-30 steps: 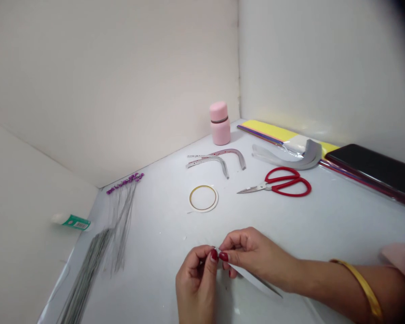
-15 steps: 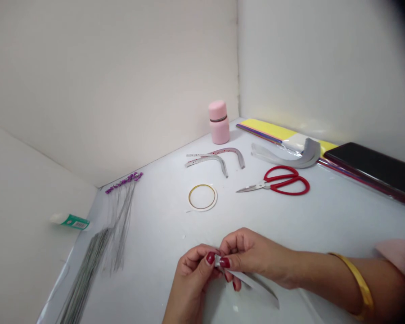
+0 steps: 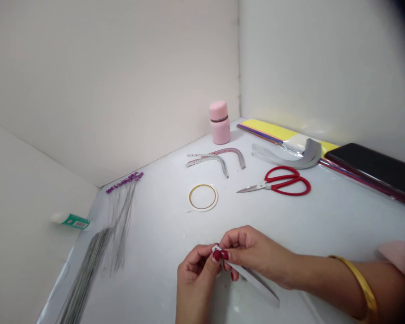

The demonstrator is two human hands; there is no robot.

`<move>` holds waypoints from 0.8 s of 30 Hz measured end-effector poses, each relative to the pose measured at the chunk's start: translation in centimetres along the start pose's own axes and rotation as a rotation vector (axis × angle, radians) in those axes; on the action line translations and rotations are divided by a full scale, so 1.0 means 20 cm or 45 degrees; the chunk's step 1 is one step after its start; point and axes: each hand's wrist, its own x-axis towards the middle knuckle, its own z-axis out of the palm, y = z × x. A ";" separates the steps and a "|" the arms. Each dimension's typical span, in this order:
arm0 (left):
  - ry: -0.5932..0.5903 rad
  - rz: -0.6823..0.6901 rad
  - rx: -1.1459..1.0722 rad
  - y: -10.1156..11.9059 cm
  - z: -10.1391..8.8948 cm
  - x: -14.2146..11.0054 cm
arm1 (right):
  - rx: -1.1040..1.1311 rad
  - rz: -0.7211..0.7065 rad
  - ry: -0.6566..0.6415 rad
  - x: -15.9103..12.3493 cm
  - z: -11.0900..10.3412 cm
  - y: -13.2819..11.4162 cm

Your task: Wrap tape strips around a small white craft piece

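A thin whitish paper strip point(image 3: 254, 281) is pinched at its upper end between both my hands, low in the middle of the head view. My left hand point(image 3: 199, 272) is closed, its thumb pressing just beside the small folded end. From the other side my right hand point(image 3: 256, 256) grips the same strip between thumb and fingers. The strip's long free part slants down to the right under my right hand. Beyond my hands lies a roll of narrow white tape point(image 3: 215, 200), with red-handled scissors point(image 3: 286, 181) to its right.
Curved strips point(image 3: 236, 153) lie behind the tape, near a pink bottle point(image 3: 220, 123). Coloured sheets point(image 3: 270, 129), a bent pale strip bundle point(image 3: 300, 162) and a dark phone point(image 3: 374, 168) stand at right. Wires point(image 3: 87, 274), purple beads point(image 3: 124, 182) and a green-white tube point(image 3: 74, 221) are at left.
The folded end now shows above my thumbnails rather than between them. My left thumb has shifted slightly right and up, close against the right thumb. Both hands still grip the strip.
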 end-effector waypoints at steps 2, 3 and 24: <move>0.059 0.169 0.229 -0.01 -0.01 -0.01 | -0.021 0.001 0.028 0.00 0.00 0.01; 0.091 0.249 0.338 -0.02 -0.01 -0.01 | -0.038 -0.001 0.039 0.00 0.00 0.01; 0.064 0.612 0.834 0.01 -0.04 -0.01 | -0.211 -0.015 0.118 -0.01 0.00 -0.01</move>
